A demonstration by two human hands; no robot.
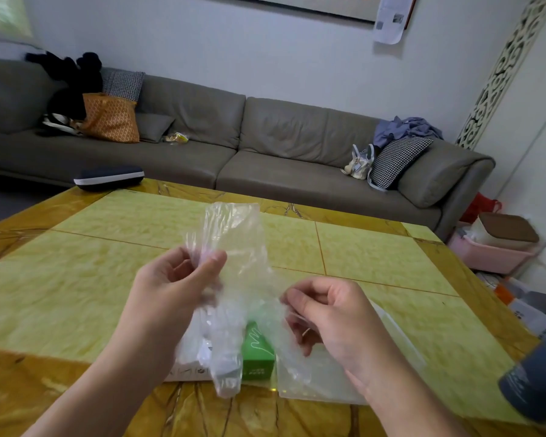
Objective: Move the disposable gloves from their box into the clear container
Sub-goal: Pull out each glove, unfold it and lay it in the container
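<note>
Above the near edge of the yellow-green table (pixel 375 247), both hands are raised with clear disposable gloves (pixel 234 234) held between them. The left hand (pixel 171 288) pinches a bunch of the film between thumb and curled fingers, and one glove stands up from that pinch while another hangs down past the wrist. The right hand (pixel 331 313) has its fingers curled with thumb against forefinger, and it seems to nip an edge of the film, though the plastic is so sheer there that the contact is hard to make out. Below the hands lies the green and white glove box (pixel 257 351), and just to its right, partly under the right wrist, sits the clear container (pixel 401 335). The gloves look almost weightless and entirely limp: they will crumple, cling to each other and to skin, and drift with any air. They are also slick, so a loose hold would probably let them slide out. The cuff end, gathered into a bunch, is likely the surest place to take hold, with the fingers of the gloves left to trail and then be pressed down into the container.
</note>
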